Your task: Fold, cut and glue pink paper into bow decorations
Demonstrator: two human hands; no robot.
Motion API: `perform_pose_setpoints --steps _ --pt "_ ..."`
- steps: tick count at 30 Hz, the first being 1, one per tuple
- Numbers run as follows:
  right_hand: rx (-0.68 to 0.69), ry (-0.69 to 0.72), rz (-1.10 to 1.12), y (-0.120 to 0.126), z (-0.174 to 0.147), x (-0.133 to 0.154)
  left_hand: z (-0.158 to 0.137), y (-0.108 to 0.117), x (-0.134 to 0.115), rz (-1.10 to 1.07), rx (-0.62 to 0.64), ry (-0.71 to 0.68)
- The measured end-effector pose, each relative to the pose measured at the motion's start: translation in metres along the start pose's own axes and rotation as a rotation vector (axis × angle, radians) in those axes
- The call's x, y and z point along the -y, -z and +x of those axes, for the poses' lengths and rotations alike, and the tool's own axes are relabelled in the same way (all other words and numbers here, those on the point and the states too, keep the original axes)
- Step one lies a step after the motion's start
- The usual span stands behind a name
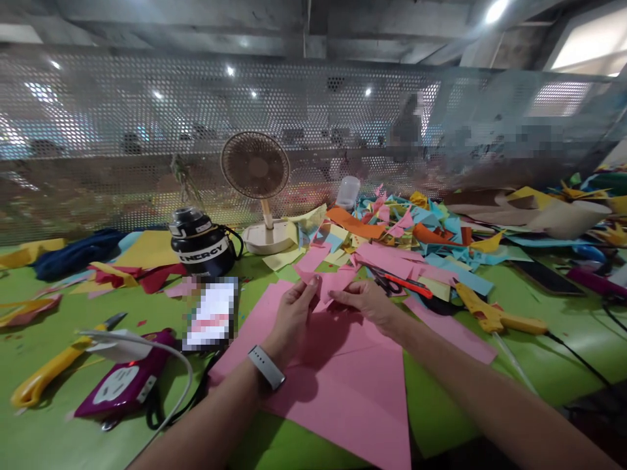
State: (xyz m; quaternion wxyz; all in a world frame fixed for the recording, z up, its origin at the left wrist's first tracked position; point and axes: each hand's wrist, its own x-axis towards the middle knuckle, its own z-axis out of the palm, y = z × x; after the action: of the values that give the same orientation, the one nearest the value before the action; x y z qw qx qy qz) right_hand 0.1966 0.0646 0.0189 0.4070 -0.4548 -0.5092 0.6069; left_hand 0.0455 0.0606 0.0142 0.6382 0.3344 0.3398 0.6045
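Note:
Between my two hands is a small folded piece of pink paper (327,285). My left hand (298,307), with a grey watch band at the wrist, pinches its left side between thumb and fingers. My right hand (365,301) pinches the right side; some of its fingers are hidden behind the paper. Below both hands lies a large pink paper sheet (343,398), with their shadow across it. Scissors (389,282) and an orange-red cutter (409,286) rest just beyond my right hand.
A yellow glue gun (494,316) with a cable lies right. Left are a phone (211,314), a purple power strip (127,378) and yellow-handled scissors (59,365). A black bottle (203,245), a fan (257,166) and a pile of coloured paper scraps (401,222) stand farther back.

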Motion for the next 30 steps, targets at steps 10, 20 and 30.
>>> perform_pose_setpoints --steps 10,20,30 --pt "-0.004 0.015 0.027 -0.003 0.001 -0.005 0.002 0.003 0.004 0.009 -0.04 0.031" --pt "0.0 0.096 -0.106 -0.005 0.0 -0.005 0.0 0.001 0.005 -0.005 0.001 0.028" --pt "-0.261 0.065 0.035 0.016 0.004 0.01 0.005 0.006 -0.009 0.031 0.021 0.01"
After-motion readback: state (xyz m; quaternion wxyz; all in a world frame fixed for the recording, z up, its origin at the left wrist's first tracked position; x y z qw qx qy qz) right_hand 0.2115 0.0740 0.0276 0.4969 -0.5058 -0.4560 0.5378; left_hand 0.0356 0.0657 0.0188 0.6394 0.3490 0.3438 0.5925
